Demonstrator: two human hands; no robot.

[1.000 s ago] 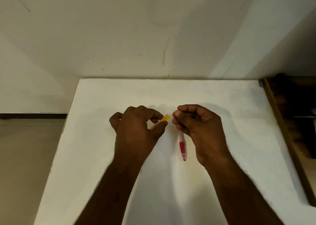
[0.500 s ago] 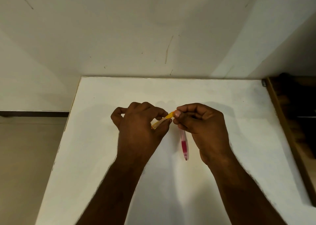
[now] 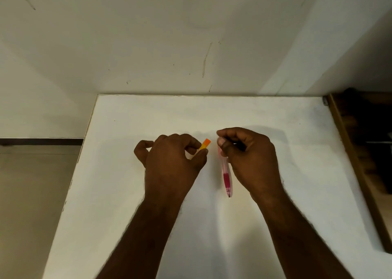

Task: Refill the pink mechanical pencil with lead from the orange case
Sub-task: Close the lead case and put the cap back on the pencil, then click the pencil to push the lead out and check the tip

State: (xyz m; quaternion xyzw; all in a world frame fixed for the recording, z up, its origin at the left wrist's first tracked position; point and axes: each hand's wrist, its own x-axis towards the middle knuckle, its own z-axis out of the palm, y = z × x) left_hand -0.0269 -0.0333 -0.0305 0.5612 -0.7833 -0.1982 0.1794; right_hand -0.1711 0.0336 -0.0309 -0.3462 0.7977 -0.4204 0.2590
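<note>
Over the middle of the white table (image 3: pixel 275 225), my left hand (image 3: pixel 171 162) pinches the orange lead case (image 3: pixel 204 144) between thumb and fingers; only its orange end sticks out toward the right. My right hand (image 3: pixel 248 158) grips the pink mechanical pencil (image 3: pixel 226 177) by its upper end, with the tip pointing down toward me. The pencil's top is hidden behind my right fingers. A small gap separates the case's end from my right fingertips. Whether a lead is held there is too small to tell.
A pale wall rises just behind the table's far edge. A dark wooden shelf (image 3: pixel 360 151) stands along the table's right side. Bare floor (image 3: pixel 31 194) lies beyond the left edge.
Half a second ago the case's end touched my right fingertips; now the two hands have drawn slightly apart, leaving a gap. The pencil stays in my right hand.
</note>
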